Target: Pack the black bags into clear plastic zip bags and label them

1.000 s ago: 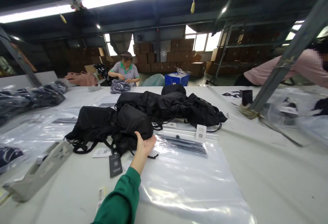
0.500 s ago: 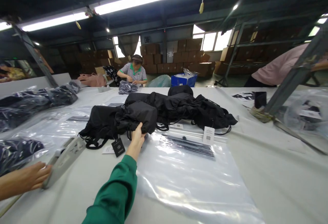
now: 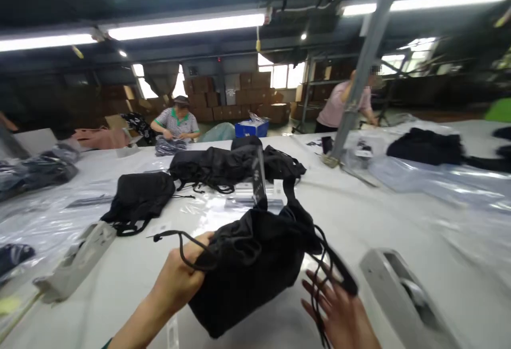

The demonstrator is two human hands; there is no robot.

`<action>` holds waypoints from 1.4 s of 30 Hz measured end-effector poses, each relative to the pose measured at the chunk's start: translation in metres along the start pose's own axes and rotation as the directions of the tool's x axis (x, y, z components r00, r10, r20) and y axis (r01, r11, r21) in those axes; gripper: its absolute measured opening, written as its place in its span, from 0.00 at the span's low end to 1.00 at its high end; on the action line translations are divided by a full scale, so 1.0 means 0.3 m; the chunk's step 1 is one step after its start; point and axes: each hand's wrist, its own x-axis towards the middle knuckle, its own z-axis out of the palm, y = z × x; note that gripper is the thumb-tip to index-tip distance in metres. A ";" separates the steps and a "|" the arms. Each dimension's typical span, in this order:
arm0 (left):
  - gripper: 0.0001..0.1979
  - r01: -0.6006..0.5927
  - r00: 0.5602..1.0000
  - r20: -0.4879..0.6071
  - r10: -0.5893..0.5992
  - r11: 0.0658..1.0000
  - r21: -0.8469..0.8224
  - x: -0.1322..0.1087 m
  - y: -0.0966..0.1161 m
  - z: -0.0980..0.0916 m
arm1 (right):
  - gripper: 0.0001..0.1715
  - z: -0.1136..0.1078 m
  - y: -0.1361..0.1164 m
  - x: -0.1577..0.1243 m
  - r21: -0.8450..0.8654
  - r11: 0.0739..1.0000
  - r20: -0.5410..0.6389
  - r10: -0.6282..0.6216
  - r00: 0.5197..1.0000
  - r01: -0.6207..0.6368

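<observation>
A black drawstring bag [image 3: 251,264] is held up close in front of me, tilted, above the white table. My left hand [image 3: 181,272] is closed on its left upper edge, thumb on top, and a black cord loops over the knuckles. My right hand [image 3: 337,306] is by the bag's right side with fingers spread. Dangling cords and a black strap [image 3: 339,269] hang across that hand; whether it touches them firmly I cannot tell. From the bag's top a black tag [image 3: 258,179] with white print sticks up.
More black bags [image 3: 215,165] lie on clear plastic farther back, and one black bag [image 3: 139,197] at left. Grey dispenser-like devices stand at left [image 3: 80,261] and right [image 3: 403,296]. A metal post [image 3: 355,88] rises at the table's far side. Two people work beyond.
My view has turned to the right. One black bag has left the pile and come up close to me. Both my hands are now around it.
</observation>
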 end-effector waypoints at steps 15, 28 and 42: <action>0.16 0.383 0.911 -0.140 -0.389 0.921 -0.067 -0.340 -0.146 0.229 | 0.28 0.007 0.041 -0.150 -0.686 0.573 0.023 -0.600 0.800 0.449; 0.20 0.050 0.976 0.190 -0.109 0.954 0.295 -0.305 0.145 -0.053 | 0.25 0.168 0.213 -0.192 -0.740 0.229 0.480 -0.478 0.736 0.632; 0.15 0.348 0.928 0.143 -0.345 0.658 -0.668 0.015 0.175 0.078 | 0.15 0.248 -0.466 -0.075 -0.421 -0.356 0.887 -0.352 0.297 0.834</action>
